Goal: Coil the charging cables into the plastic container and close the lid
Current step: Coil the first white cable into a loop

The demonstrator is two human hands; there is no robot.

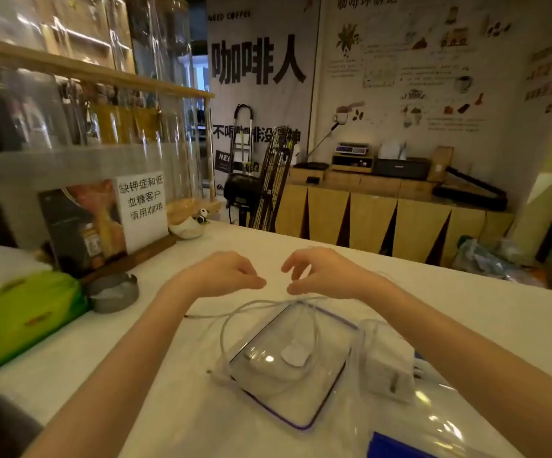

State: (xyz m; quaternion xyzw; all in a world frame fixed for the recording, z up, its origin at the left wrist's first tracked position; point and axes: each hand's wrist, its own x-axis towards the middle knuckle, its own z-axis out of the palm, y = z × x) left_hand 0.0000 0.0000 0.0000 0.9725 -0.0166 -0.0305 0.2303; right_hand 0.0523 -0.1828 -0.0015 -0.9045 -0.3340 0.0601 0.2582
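Note:
A clear lid with a purple rim (304, 424) lies flat on the white table in front of me. A thin white charging cable (235, 314) loops loosely over and around the lid, and one strand rises to my right hand (324, 272), whose curled fingers hold it just above the lid's far corner. My left hand (225, 272) hovers beside it with fingertips pinched together; I cannot see whether cable is between them. A white charger plug (390, 371) rests to the right of the lid. The clear plastic container (439, 411) is at the lower right, partly out of frame.
A green packet (20, 319) and a grey ashtray (112, 292) sit at the left. A framed sign (102, 219) and a small dish (187, 229) stand along the far left edge. Something blue (396, 447) shows at the bottom edge by the container.

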